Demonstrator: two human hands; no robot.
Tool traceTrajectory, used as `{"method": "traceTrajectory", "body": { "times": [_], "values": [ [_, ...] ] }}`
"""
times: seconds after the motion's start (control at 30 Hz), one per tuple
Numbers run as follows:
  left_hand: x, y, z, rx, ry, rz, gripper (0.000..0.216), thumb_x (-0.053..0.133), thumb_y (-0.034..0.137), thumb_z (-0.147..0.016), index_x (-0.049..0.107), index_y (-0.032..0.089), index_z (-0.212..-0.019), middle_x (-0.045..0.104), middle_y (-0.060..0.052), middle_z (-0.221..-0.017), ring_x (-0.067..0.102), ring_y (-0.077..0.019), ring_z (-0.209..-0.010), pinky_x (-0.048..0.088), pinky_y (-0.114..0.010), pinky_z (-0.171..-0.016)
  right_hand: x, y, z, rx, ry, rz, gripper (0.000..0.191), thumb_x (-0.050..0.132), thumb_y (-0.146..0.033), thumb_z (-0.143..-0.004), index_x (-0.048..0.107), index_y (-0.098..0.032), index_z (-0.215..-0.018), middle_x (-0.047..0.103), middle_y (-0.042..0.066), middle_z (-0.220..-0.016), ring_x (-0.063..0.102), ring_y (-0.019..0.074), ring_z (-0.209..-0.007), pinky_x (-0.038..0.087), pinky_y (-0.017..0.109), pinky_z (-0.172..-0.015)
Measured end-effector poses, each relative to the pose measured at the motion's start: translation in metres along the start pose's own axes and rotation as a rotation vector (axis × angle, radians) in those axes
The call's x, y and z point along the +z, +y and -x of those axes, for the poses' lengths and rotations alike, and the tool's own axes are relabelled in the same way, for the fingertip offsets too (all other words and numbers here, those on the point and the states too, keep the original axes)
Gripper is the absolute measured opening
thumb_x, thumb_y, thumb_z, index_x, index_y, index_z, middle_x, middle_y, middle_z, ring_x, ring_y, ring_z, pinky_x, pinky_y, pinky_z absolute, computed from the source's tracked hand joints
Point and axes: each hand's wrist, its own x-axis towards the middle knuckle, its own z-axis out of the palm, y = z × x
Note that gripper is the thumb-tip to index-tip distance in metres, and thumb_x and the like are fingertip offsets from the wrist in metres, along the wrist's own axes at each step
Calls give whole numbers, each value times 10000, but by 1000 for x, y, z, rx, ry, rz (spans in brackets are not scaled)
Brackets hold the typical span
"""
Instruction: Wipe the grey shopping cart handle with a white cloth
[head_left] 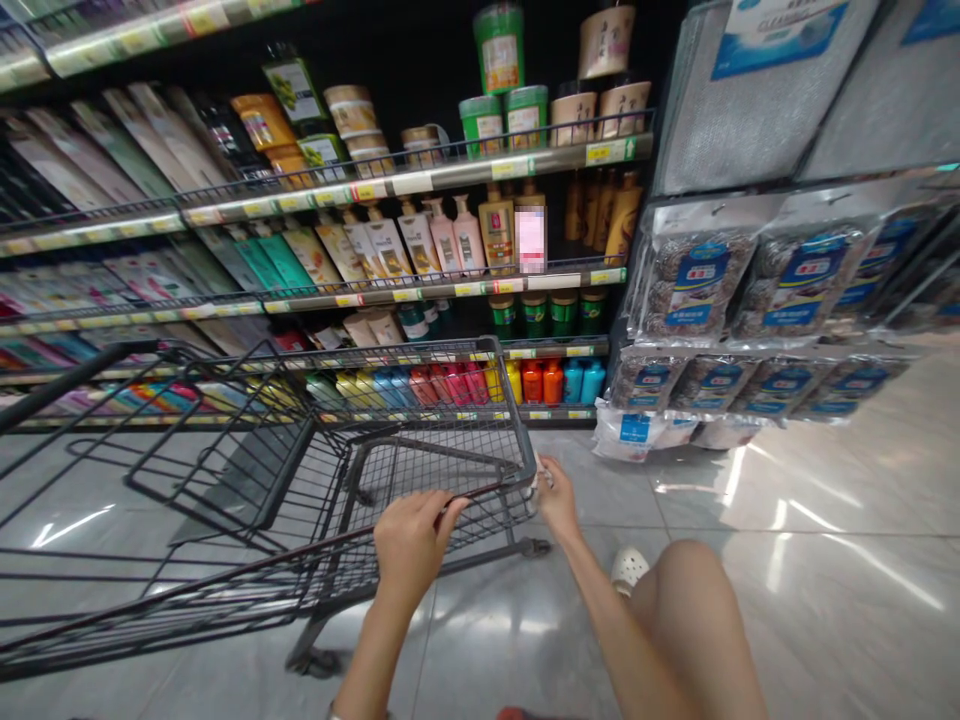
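A black wire shopping cart (315,470) stands in front of me on a glossy tiled floor, and nothing shows in its basket. My left hand (414,540) is curled over the cart's near top rim. My right hand (553,492) is closed at the cart's right corner, pinching a small white object I cannot make out. My bare knee (686,610) and a white shoe (628,568) show below my right arm.
Shelves (420,180) of shampoo bottles, tubs and tubes line the aisle ahead. A rack on the right holds hanging bags of scouring pads (701,285) and grey mats (750,100). Tiled floor (825,530) stretches to the right.
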Motion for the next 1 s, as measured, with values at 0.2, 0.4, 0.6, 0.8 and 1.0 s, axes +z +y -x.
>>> {"method": "traceTrajectory", "body": {
  "times": [0.2,0.4,0.6,0.8,1.0],
  "values": [
    [-1,4,-2,-16,-24,-20,391,448,449,-901,664,207,-682,652,-6,-575,568,-146,-563,342,-272,-578,2,-7,35,54,191,61,206,472,-217,-761,659,-172,-836,646,67,-872,589,206,-877,454,377,-829],
    [1,8,-2,-14,-23,-28,374,453,447,-898,659,211,-693,655,-1,-586,578,-159,-573,336,-276,-577,18,-12,72,71,367,109,231,509,-286,-809,676,-155,-902,627,109,-988,583,214,-957,449,367,-867],
    [2,14,-3,-14,-20,-17,379,441,443,-903,647,206,-692,647,-6,-580,571,-159,-566,334,-274,-575,44,-12,105,-38,299,115,238,512,-281,-845,699,-168,-937,600,118,-1035,587,224,-982,483,365,-823],
    [0,19,-6,-6,-41,6,378,422,412,-918,643,203,-694,649,-9,-585,571,-147,-572,333,-268,-574,46,-17,109,-128,221,154,228,487,-221,-848,697,-181,-927,605,95,-964,600,209,-926,490,369,-811],
    [3,23,-6,-14,-66,30,374,425,412,-918,643,207,-693,646,-13,-590,570,-145,-581,331,-272,-574,14,-17,80,-74,350,213,172,523,-258,-812,669,-169,-831,588,73,-916,575,199,-891,449,354,-831]
  ]
}}
